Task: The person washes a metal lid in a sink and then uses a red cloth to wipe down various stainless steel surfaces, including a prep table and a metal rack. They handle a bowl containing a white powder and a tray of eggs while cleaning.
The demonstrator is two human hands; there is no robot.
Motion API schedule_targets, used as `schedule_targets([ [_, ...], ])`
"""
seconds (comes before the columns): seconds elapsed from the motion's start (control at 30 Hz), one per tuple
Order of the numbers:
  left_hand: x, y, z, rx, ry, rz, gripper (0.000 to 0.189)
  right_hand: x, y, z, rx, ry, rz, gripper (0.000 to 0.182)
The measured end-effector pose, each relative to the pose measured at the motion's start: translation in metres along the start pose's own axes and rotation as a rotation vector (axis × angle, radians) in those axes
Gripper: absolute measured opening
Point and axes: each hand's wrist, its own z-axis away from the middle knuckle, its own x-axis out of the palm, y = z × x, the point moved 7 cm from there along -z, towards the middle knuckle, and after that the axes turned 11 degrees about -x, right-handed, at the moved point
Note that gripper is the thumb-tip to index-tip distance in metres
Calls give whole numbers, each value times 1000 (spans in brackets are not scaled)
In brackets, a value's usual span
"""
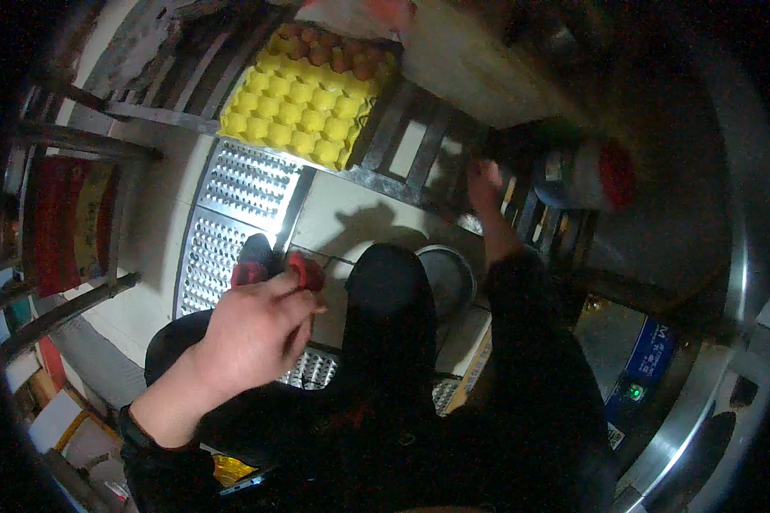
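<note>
My left hand [256,330] is in front of my bent knees, fingers curled. Against its fingertips is a red item [306,272], beside a dark rounded form with red trim [255,260], perhaps a shoe toe; I cannot tell whether the hand holds the red part. My right hand [486,183] reaches forward over a dark slatted rack [417,151], blurred, its fingers unclear. A yellow moulded egg tray [301,106] lies on the rack to the left, brown eggs [333,51] showing along its far end. A round metal basin [446,279] rests on the floor beside my right knee.
Studded metal grip plates [231,224] cover part of the tiled floor [353,192]. A white and red bag [584,173] is beyond the right hand. At right is a device with a blue panel [645,353] and green light. A red packet [70,221] lies on a left-hand shelf.
</note>
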Motion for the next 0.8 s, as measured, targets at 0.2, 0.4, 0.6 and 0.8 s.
schedule_targets([
  [0.2, 23, 3, -29, 112, -91, -113, 25, -13, 131, -82, 146, -71, 207, 35],
  [0.4, 18, -13, -5, 12, -118, -94, 21, 51, -22, 24, -128, -268, 281, 30],
  [0.6, 11, -19, -8, 59, -83, -87, 21, 52, 55, -1, 181, -17, 388, 31],
  [0.8, 14, -15, -7, 113, -99, -68, 22, 38, 80, -15, 46, 286, -601, 32],
])
